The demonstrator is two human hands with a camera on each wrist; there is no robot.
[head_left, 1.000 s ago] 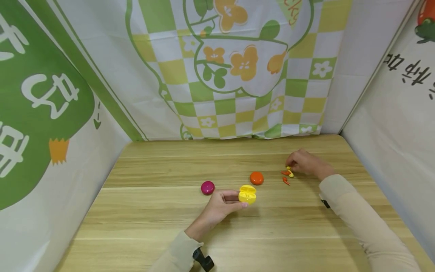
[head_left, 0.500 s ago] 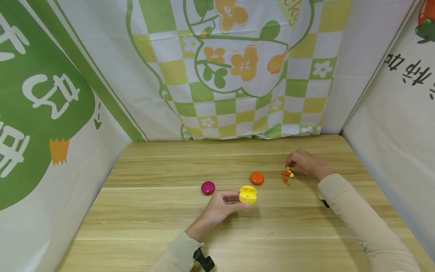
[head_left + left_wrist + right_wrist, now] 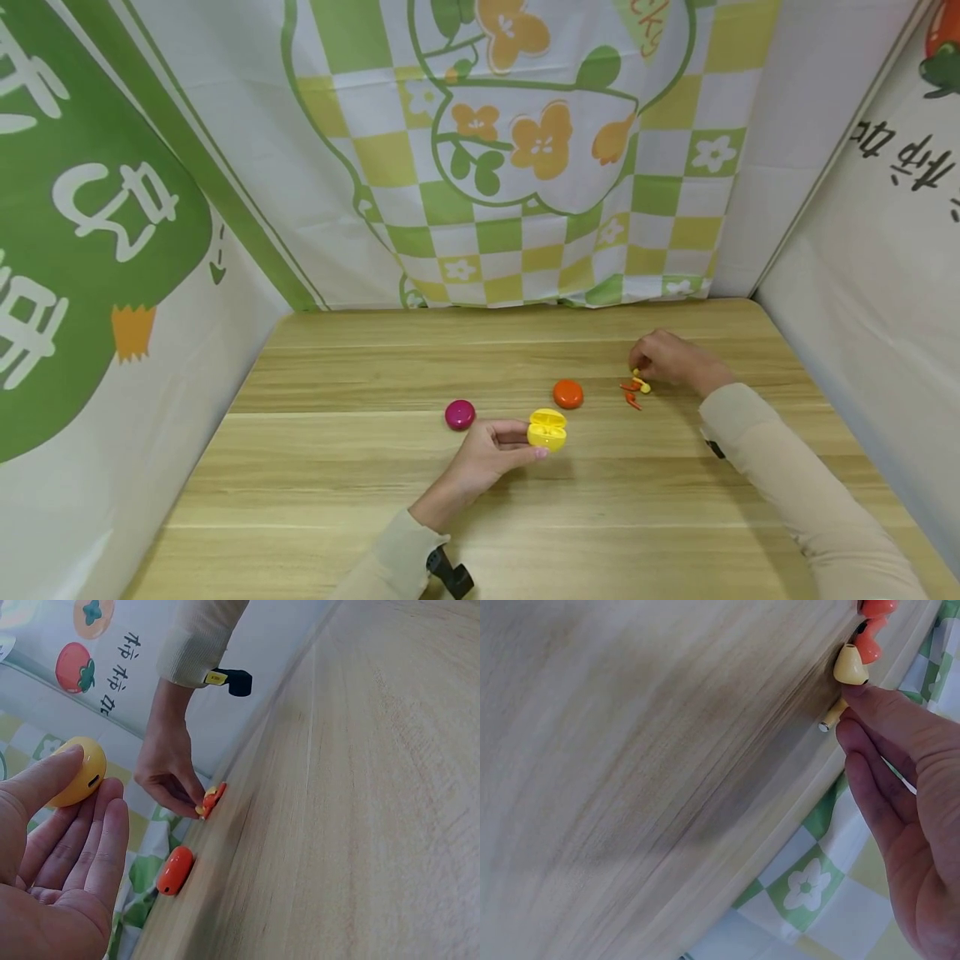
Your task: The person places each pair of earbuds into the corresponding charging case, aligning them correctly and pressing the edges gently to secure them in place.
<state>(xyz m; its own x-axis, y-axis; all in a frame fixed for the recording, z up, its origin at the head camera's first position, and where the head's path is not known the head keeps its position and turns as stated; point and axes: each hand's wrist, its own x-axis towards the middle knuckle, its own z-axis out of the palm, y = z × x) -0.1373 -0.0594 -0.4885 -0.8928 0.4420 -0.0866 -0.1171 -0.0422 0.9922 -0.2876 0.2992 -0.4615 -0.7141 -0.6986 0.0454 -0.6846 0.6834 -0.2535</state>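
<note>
In the head view my left hand (image 3: 487, 450) holds up an opened yellow earbud case (image 3: 547, 431), its lid tipped back, gripped between thumb and fingers. The left wrist view shows the back of that yellow case (image 3: 84, 771) with a small dark port. Over at the right of the table my right hand (image 3: 667, 358) pinches a yellow earbud (image 3: 831, 716) by thumb and fingertips, low at the tabletop. Another yellow earbud (image 3: 850, 666) lies against the thumb tip. Right beside them are two orange earbuds, one touching the yellow (image 3: 868, 643) and one a little nearer me (image 3: 633, 401).
A closed orange case (image 3: 567, 394) sits on the wooden table (image 3: 360, 500) between the hands. Left of it lies a closed magenta case (image 3: 460, 415), just beyond my left hand. Printed cloth walls (image 3: 525, 242) stand at the back and both sides.
Hardly anything moves. My right hand shifts very slightly at the yellow earbuds, and my left hand keeps the yellow case in the same place.
</note>
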